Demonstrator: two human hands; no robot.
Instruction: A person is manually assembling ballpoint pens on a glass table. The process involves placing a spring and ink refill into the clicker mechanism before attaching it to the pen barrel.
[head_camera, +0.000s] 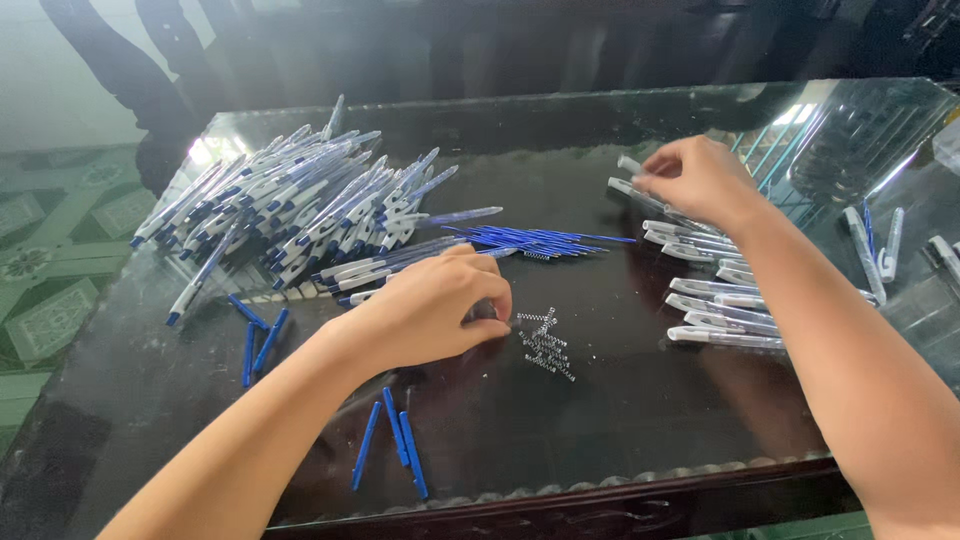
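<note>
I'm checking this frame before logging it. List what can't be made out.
Head view:
- Left hand: its curled fingers hide whatever they pinch beside the springs.
- Right hand: its back hides the fingertips on the white pen barrels.
- Pens at right: blurred under glare on the glass table.

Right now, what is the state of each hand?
Left hand: fingers pinched beside the small springs; contents hidden.
Right hand: closed on a clear pen barrel.

- A home used as a small workshop for piecework on pens
- Glass-topped table (620, 420) with a dark wooden edge
- Patterned green floor tiles (50, 260) beside it
- Pens (300, 205) heaped in bulk, with refills (535, 240), springs (545, 342) and barrels (715, 300) sorted in groups
</note>
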